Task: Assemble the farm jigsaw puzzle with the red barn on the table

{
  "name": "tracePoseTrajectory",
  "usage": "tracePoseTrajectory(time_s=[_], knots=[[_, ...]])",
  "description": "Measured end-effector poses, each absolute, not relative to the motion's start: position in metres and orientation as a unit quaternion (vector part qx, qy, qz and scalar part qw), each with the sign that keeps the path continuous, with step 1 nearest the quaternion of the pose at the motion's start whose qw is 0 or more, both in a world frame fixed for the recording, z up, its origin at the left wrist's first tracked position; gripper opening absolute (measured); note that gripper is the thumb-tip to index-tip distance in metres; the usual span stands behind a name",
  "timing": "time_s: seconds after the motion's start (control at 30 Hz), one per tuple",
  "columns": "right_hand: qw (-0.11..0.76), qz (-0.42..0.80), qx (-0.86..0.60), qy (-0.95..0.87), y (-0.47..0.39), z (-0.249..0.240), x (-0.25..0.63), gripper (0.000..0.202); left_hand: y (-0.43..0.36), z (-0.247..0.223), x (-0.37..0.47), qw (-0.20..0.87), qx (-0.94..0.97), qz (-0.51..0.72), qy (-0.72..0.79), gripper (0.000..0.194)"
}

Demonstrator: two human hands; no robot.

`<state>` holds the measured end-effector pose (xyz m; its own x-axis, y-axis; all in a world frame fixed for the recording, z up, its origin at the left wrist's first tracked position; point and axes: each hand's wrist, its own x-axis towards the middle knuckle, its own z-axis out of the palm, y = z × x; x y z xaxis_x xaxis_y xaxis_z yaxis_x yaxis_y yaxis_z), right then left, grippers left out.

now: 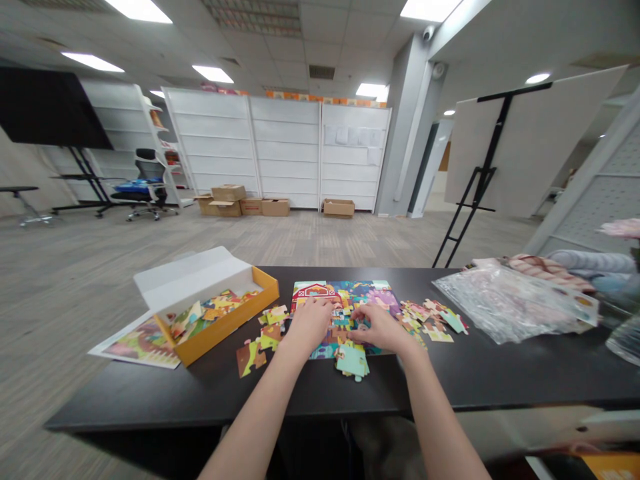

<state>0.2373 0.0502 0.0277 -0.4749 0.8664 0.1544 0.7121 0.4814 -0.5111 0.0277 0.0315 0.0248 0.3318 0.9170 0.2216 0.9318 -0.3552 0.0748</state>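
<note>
A colourful jigsaw puzzle (380,298) with a red barn picture lies in front of me on the black table. My left hand (314,320) rests over its left half, fingers stretched forward and laid on the pieces. On the right half, my right hand (380,327) is curved, with thumb and forefinger apart and their tips at the puzzle's surface. No piece shows clearly between them. Near my wrists, a small stack of pale green puzzle pieces (352,361) overlaps the puzzle's lower edge. Loose pieces (253,355) lie left of my left forearm, and more pieces (435,320) spread to the right.
An open yellow box (227,327) holding puzzle pieces stands at the left, on a printed picture sheet (143,343). Clear plastic bags (515,300) and rolled fabrics (550,272) lie at the right. The black table's (210,400) front edge runs under my forearms.
</note>
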Motion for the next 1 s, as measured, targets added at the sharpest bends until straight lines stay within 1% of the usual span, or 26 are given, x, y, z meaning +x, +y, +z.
tracePoseTrajectory(time_s=[0.23, 0.47, 0.67, 1.0], knots=[[0.215, 0.209, -0.479, -0.825, 0.045, 0.03, 0.237, 0.032, 0.033, 0.022, 0.028, 0.034, -0.808, -0.122, -0.575, 0.032], [0.217, 0.179, -0.47, -0.837, 0.048, 0.027, 0.234, 0.027, 0.037, 0.021, 0.024, 0.021, -0.818, -0.128, -0.561, 0.033], [0.213, 0.171, -0.462, -0.844, 0.048, 0.027, 0.234, 0.025, 0.029, 0.028, 0.03, 0.024, -0.804, -0.134, -0.579, 0.031], [0.212, 0.157, -0.467, -0.844, 0.048, 0.027, 0.236, 0.027, 0.025, 0.029, 0.038, 0.032, -0.786, -0.128, -0.604, 0.03]])
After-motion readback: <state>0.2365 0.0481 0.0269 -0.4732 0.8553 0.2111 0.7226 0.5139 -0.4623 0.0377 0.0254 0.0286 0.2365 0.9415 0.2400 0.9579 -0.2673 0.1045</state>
